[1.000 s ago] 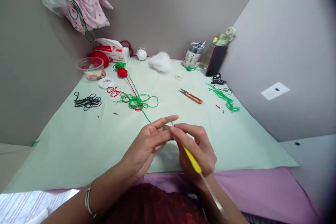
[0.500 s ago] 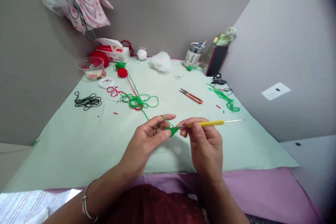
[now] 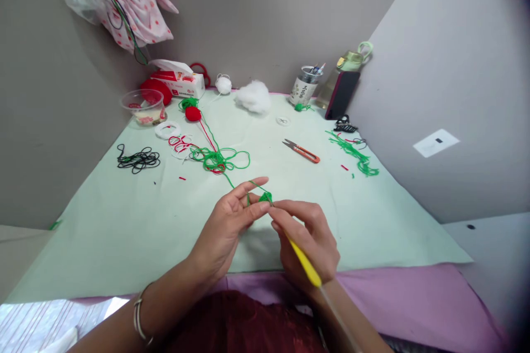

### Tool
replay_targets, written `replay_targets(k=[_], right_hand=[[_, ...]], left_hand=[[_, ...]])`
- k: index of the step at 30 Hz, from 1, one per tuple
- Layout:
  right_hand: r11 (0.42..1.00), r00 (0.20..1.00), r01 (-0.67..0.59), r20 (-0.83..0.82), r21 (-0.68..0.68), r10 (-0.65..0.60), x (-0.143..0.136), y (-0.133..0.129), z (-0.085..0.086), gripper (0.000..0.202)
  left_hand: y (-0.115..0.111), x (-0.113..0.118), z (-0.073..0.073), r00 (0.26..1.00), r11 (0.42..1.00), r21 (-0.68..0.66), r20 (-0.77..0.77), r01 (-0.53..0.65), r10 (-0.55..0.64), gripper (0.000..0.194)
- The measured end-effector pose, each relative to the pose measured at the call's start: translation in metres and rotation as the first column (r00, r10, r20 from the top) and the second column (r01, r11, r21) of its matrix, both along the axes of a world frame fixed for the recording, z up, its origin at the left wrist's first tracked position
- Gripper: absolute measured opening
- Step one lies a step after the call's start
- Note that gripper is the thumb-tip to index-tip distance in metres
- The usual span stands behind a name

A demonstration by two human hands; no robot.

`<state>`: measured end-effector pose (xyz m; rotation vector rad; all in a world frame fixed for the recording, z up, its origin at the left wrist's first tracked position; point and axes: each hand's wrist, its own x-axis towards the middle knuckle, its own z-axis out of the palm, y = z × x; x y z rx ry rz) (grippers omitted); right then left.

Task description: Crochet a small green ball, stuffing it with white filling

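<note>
A small green crochet piece (image 3: 265,197) is pinched between the thumb and fingers of my left hand (image 3: 226,226). Green yarn (image 3: 257,186) passes over my raised left index finger and runs back to a loose green tangle (image 3: 215,159). My right hand (image 3: 310,240) is closed on a yellow-handled crochet hook (image 3: 304,262), whose rear end points down toward me. Its tip is at the green piece, mostly hidden by my fingers. The fingertips of both hands nearly meet there.
Orange snips (image 3: 301,151) lie beyond my hands. Black cord (image 3: 138,160) and a red yarn ball (image 3: 192,114) are at left. White stuffing (image 3: 253,97), a pen jar (image 3: 304,86) and a phone (image 3: 343,95) stand toward the back. Green yarn scraps (image 3: 354,154) lie at right.
My right hand has turned, swinging the hook's handle from pointing right to pointing down toward me. The green piece has tilted up and shifted slightly left. My left index finger has moved slightly left.
</note>
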<state>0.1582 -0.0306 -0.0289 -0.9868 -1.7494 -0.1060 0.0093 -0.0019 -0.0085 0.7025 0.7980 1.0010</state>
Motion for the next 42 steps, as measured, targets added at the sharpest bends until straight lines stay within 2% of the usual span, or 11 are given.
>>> replay_targets(k=[7, 11, 14, 16, 19, 23, 26, 29, 34, 38, 42], right_hand=[[0.965, 0.934, -0.181, -0.342, -0.190, 0.108, 0.007, 0.006, 0.012, 0.024], [0.976, 0.965, -0.163, -0.228, -0.146, 0.127, 0.004, 0.004, 0.007, 0.030], [0.999, 0.999, -0.044, -0.027, -0.032, 0.044, 0.001, 0.000, -0.001, 0.039], [1.000, 0.999, -0.027, -0.030, 0.001, 0.027, 0.000, 0.000, -0.003, 0.039], [0.992, 0.944, -0.101, -0.323, -0.073, 0.073, 0.001, 0.003, 0.003, 0.029], [0.942, 0.800, -0.263, -0.593, -0.210, 0.091, 0.002, 0.010, 0.013, 0.021], [0.912, 0.815, -0.296, -0.573, -0.283, 0.087, 0.001, 0.011, 0.014, 0.019], [0.951, 0.890, -0.203, -0.449, -0.235, 0.079, 0.000, 0.006, 0.009, 0.023], [0.998, 0.995, -0.012, -0.104, -0.054, 0.007, 0.000, 0.000, 0.000, 0.037], [0.982, 0.897, -0.116, -0.440, -0.146, 0.040, 0.003, 0.005, 0.009, 0.025], [0.911, 0.785, -0.317, -0.613, -0.264, 0.095, 0.004, 0.010, 0.016, 0.019]], left_hand=[[-0.001, -0.006, -0.004, 0.991, 0.987, 0.163, -0.128, -0.008, 0.030, 0.045], [-0.002, -0.005, -0.004, 0.973, 0.976, 0.215, -0.218, -0.029, 0.077, 0.043], [-0.001, -0.004, -0.001, 0.995, 0.993, 0.114, -0.096, 0.005, 0.006, 0.052], [0.000, -0.005, 0.002, 0.995, 0.996, -0.004, 0.045, 0.088, -0.088, 0.051], [0.003, -0.009, 0.004, 0.981, 0.987, -0.081, 0.148, 0.142, -0.129, 0.039], [0.003, -0.009, 0.006, 0.994, 0.997, 0.021, 0.080, 0.069, -0.071, 0.036], [0.000, -0.006, 0.006, 0.998, 0.995, 0.086, 0.012, 0.055, -0.056, 0.035], [-0.003, -0.003, 0.005, 1.000, 0.995, 0.100, -0.023, 0.007, -0.004, 0.038], [0.000, -0.001, 0.004, 0.983, 0.993, -0.067, 0.165, 0.094, -0.082, 0.039], [0.005, -0.006, 0.004, 0.963, 0.987, -0.094, 0.249, 0.133, -0.106, 0.028], [0.003, -0.006, 0.005, 0.996, 0.997, 0.045, 0.073, 0.057, -0.060, 0.033]])
